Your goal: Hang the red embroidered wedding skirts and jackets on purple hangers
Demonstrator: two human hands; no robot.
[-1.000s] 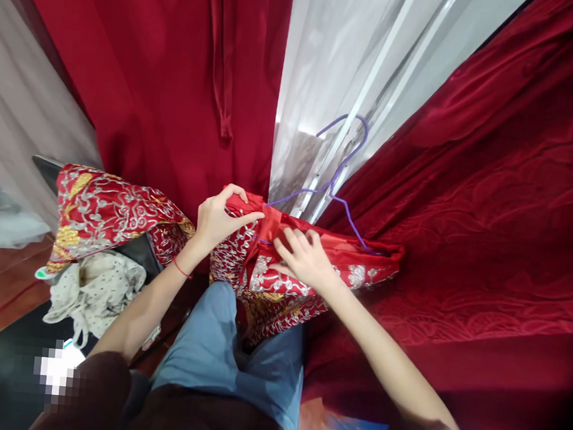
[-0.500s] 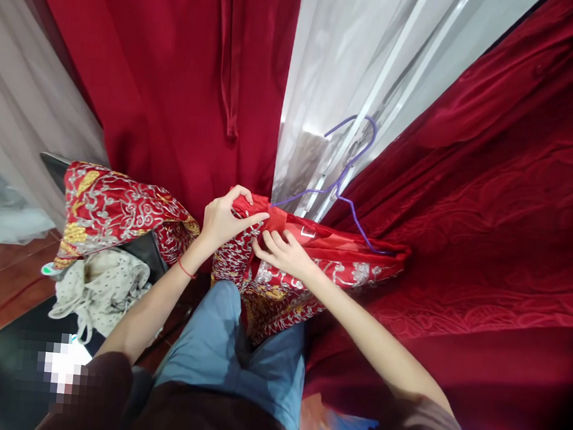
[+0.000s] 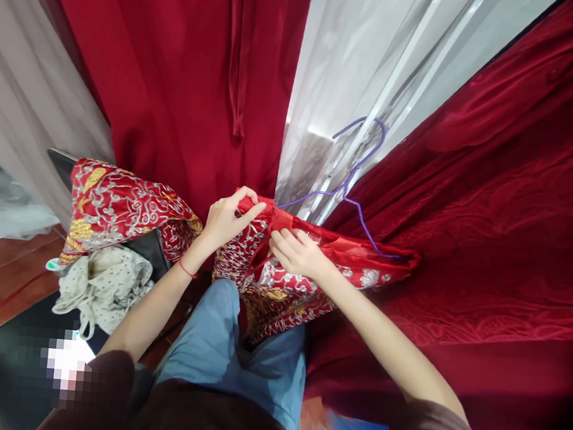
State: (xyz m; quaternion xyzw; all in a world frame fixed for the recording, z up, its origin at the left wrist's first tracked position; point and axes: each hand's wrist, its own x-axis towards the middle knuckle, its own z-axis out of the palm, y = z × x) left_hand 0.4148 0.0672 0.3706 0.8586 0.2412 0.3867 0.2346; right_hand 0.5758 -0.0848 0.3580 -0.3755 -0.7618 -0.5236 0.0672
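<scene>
A red garment (image 3: 305, 282) with silver and gold embroidery lies across my knees, its red lining turned up along the top edge. The purple wire hanger (image 3: 352, 187) has its arms inside that edge and its hook standing up beyond. My left hand (image 3: 229, 217) pinches the garment's left end between thumb and fingers. A little to the right, my right hand (image 3: 296, 250) is closed on the same top edge, fingers curled over the fabric. The thumb of the right hand is hidden.
More embroidered red cloth (image 3: 121, 210) drapes over a black chair at left. A dotted cream cloth (image 3: 102, 286) lies on the black seat (image 3: 8, 351), near a blurred bright patch. Dark red drapes (image 3: 179, 65) and white sheer curtain (image 3: 330, 58) hang ahead; red velvet (image 3: 504, 247) hangs right.
My right hand has shifted slightly right along the garment's edge, and my left thumb has closed nearer its fingers. The whole view has moved a little to the right.
</scene>
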